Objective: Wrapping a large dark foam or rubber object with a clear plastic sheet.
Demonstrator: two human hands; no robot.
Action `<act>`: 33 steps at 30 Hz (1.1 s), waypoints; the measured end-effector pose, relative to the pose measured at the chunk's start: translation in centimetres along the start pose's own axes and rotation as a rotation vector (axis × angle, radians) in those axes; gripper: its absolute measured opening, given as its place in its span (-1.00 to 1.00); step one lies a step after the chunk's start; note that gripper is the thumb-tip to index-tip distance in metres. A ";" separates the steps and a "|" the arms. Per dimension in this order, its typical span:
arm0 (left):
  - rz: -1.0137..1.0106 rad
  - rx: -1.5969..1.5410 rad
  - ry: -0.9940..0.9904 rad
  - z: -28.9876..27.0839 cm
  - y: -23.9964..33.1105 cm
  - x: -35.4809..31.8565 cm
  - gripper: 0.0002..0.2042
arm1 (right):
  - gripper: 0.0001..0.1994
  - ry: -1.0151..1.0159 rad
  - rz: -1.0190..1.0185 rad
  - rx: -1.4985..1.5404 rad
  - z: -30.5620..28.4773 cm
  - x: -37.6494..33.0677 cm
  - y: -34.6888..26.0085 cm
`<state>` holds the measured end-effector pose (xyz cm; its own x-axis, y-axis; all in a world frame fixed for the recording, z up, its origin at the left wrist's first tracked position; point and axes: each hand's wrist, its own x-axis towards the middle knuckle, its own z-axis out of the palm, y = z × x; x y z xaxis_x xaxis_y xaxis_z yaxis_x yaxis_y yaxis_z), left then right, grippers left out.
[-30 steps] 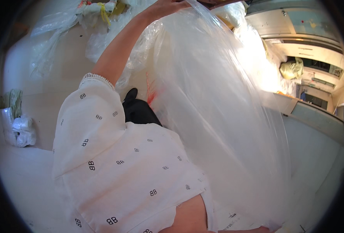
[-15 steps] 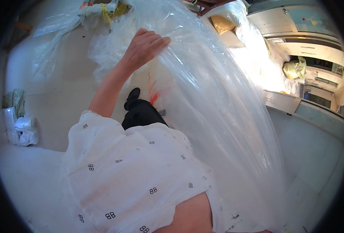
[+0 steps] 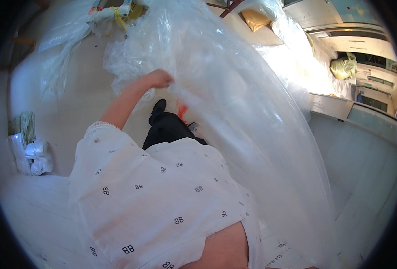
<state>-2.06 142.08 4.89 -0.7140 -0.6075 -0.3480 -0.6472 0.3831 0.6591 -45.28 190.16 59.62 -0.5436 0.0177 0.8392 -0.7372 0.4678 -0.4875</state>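
Our left hand (image 3: pixel 159 79) has its fingers (image 3: pixel 167 83) curled narrow and pinched into the clear plastic sheet (image 3: pixel 234 116), gripping a gathered fold at about the ten o'clock side of the big billow. The fingertips themselves are buried in the film, so we cannot see how much of it they have caught. The sheet rises in front of us and runs from twelve o'clock down to about five o'clock, draped over our right side and reaching toward the floor (image 3: pixel 73 103).

We judge the sheet very light, soft and limp, with no stiffness of its own; it will sag, balloon and slide. Its glossy surface looks slippery, and thin film like this could stretch or tear if pulled at a single point. A bunched fold or an edge seems the best place to take hold, rather than the flat middle.

Our right hand is not in view; only a bare stretch of forearm (image 3: pixel 221 249) shows at six o'clock, cut off by the lower edge. The white patterned sleeve (image 3: pixel 153 193) covers much of the foreground. A dark shoe (image 3: pixel 157 110) shows at the centre, with something red beside it, blurred behind the film. White bags (image 3: pixel 35 157) lie at nine o'clock.
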 end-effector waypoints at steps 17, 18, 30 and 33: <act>0.257 -0.257 0.151 9.5 8.3 14.4 -0.71 | -0.72 0.031 -0.128 -0.140 -2.4 3.7 -2.2; 0.290 -0.348 0.209 9.9 8.2 13.3 -0.77 | -0.72 0.027 -0.127 -0.143 -2.2 3.9 -1.9; 0.305 -0.158 0.601 -6.0 25.6 0.3 -0.88 | -0.71 -0.589 -0.212 -0.381 9.4 -2.0 -1.6; 0.394 -0.125 0.688 -8.4 28.4 -0.3 -0.89 | -0.49 -0.936 -0.480 -0.056 20.3 -15.7 -8.1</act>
<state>-17.99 147.36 29.34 -0.5323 -0.7521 0.3885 -0.3176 0.6029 0.7319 -38.96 168.19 45.51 -0.3104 -0.8583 0.4086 -0.9505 0.2858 -0.1217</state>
